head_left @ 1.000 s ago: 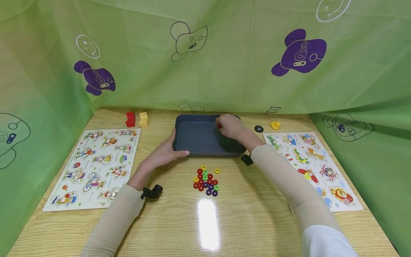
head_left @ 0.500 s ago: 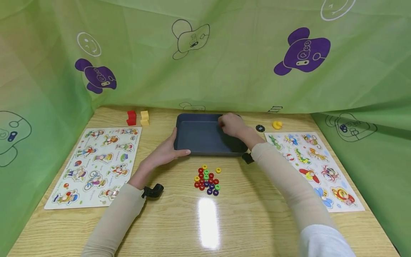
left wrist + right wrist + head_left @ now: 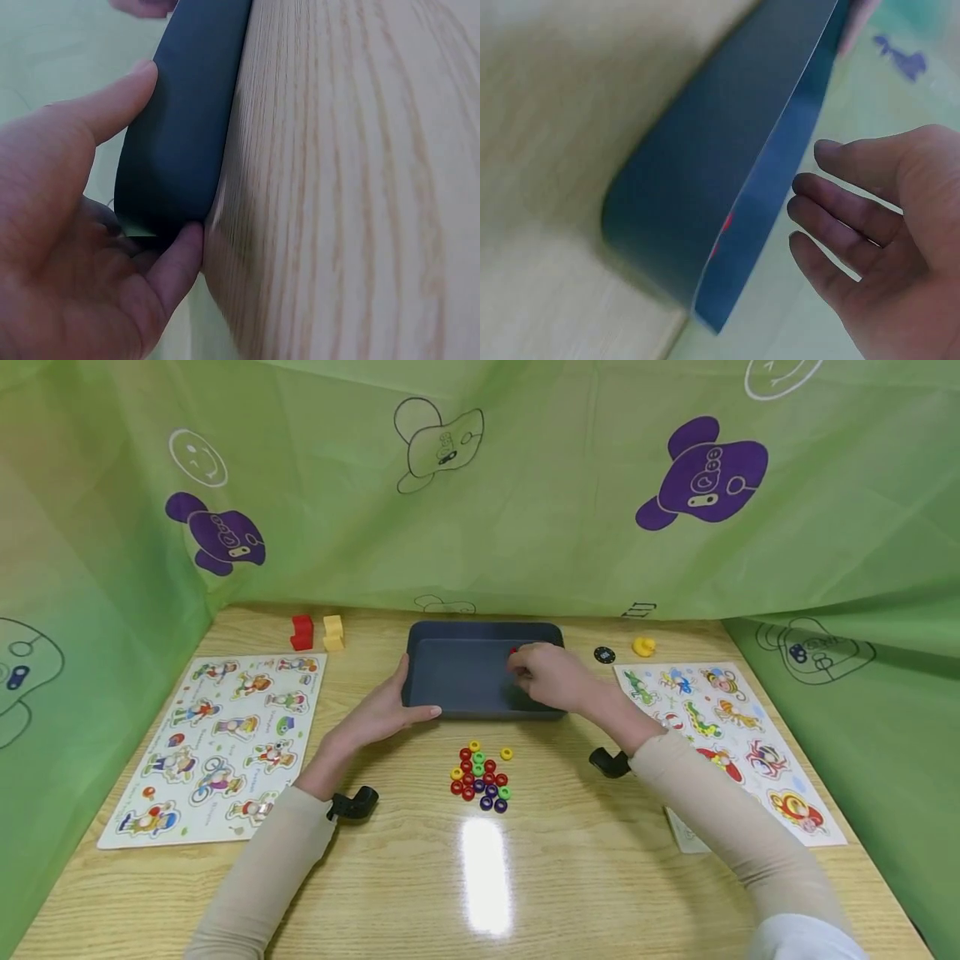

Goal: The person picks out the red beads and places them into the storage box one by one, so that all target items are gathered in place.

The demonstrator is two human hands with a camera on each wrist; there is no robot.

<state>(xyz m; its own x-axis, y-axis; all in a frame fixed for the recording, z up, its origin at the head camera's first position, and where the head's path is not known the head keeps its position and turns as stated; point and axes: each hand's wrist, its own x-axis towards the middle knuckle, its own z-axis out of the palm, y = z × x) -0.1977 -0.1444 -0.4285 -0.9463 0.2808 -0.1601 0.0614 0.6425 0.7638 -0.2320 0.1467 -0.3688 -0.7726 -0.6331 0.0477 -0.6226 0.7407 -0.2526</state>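
Note:
A dark grey rectangular tray [image 3: 457, 677] lies at the back middle of the table. My left hand [image 3: 382, 710] holds its near left corner, the thumb along the front wall and the other fingers round the side, as the left wrist view shows. Over the right part of the tray is my right hand [image 3: 555, 675], its fingers loosely bent with nothing between them in the right wrist view. Small red pieces [image 3: 727, 221] show just above the tray's rim there; my right hand partly hides them in the head view. In front of the tray lies a cluster of coloured rings [image 3: 480, 777], red, yellow, green and purple.
Picture puzzle boards lie left [image 3: 217, 747] and right [image 3: 750, 752] on the table. A red block [image 3: 302, 632] and a yellow block [image 3: 333, 632] stand back left. A black disc [image 3: 604, 655] and a yellow duck [image 3: 643, 647] sit back right. Green curtain [image 3: 525, 502] surrounds the table.
My right hand has drawn a little toward me and right, its fingers loosening, and a red piece now shows in the tray beside it. My left hand keeps its hold on the tray.

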